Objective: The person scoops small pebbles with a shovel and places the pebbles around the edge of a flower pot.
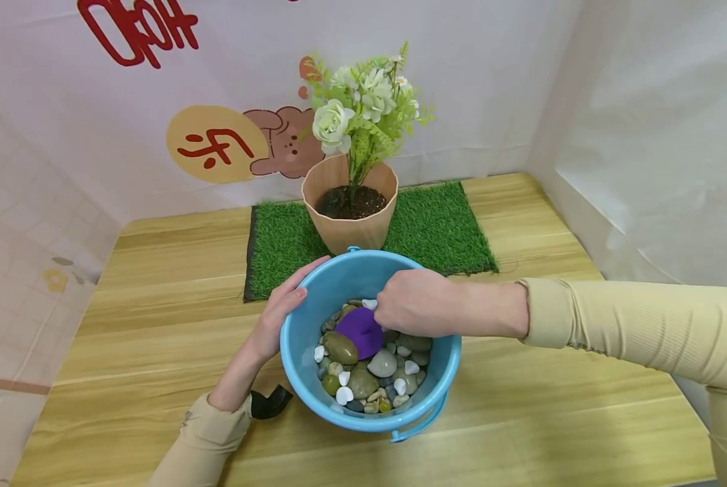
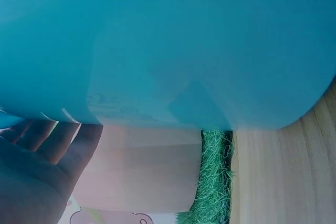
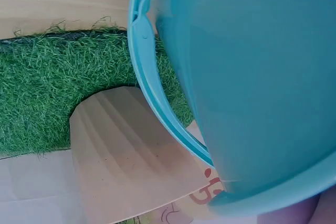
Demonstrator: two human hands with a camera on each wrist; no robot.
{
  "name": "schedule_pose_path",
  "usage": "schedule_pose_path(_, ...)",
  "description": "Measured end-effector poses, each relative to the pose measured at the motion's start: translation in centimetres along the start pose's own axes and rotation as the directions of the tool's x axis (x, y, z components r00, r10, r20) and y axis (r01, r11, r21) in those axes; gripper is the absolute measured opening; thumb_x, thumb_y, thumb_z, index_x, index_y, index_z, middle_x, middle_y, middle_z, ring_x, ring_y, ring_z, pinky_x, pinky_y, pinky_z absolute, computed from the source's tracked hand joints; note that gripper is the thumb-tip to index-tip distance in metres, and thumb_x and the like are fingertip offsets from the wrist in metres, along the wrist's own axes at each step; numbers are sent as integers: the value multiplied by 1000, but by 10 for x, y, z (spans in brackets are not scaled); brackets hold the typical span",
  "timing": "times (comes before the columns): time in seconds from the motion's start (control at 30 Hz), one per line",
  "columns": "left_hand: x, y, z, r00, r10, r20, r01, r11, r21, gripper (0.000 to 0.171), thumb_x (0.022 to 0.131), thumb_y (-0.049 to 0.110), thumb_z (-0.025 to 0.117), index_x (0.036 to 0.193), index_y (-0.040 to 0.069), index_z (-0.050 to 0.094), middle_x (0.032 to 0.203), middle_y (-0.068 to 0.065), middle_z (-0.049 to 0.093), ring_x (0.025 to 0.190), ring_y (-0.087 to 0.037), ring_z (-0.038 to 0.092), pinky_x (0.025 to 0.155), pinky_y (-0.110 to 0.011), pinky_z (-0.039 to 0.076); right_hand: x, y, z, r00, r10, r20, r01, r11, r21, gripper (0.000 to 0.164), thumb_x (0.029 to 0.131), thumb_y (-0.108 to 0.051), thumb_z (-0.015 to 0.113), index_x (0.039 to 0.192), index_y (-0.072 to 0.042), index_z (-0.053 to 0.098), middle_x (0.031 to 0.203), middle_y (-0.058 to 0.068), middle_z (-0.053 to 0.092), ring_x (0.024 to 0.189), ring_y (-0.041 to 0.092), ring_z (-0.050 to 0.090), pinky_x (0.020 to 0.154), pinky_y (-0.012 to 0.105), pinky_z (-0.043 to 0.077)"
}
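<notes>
A light-blue bucket (image 1: 296, 379) stands on the table, holding wet-looking stones and pebbles (image 1: 363, 383). Inside it, my right hand (image 1: 416, 304) is curled into a fist, gripping a purple shovel (image 1: 358, 331) whose broad blade lies over the stones. The shovel's handle is hidden by the fist. My left hand (image 1: 278, 312) rests against the bucket's left side, thumb near the rim and fingers fairly straight along the outside. The left wrist view shows those fingers (image 2: 68, 148) at the blue wall.
Just behind the bucket, a peach flowerpot (image 1: 354, 233) with white flowers (image 1: 363, 101) stands on a green grass mat (image 1: 442, 230). The bucket's handle (image 1: 420, 426) hangs at its front right. Near my left wrist is a black piece (image 1: 272, 402). Printed cloth surrounds the wooden table (image 1: 558, 419).
</notes>
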State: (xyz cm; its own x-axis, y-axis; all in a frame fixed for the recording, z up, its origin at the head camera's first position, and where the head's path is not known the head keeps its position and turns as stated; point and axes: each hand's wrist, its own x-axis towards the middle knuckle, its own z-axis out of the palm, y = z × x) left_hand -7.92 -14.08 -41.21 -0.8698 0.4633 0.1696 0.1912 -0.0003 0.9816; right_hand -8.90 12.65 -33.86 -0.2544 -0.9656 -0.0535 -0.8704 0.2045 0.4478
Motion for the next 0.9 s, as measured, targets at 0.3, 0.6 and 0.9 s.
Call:
schedule_pose_path(0.3,-1,0,0,1000,3,-5,-3,1000,9,62,105,22,31,163,-2,32,159,-33,43,131,2,61,104,-28,56,-1,-11,-4,996,-90,-28,84,981,-177,23,88,-19,73,69,-30,70,66,-11,66,53,8,54,51,24,48)
schedule_pose_path(0.6,0,1,0,1000,8,-1,-8,1000,12,62,105,21,30,162,-3,31,160,-33,43,131,3,60,104,-26,56,2,-7,-2,998,-50,-33,47,996,-77,29,91,-23,73,64,-30,67,64,-12,66,50,10,51,49,27,45)
schedule_pose_path(0.9,1,1,1,1000,4,0,-4,1000,13,62,105,21,30,163,-2,31,160,-35,42,132,2,60,105,-26,55,5,-1,-1,996,47,77,-63,973,221,38,95,-47,73,65,-23,67,64,-6,69,50,16,55,53,32,52)
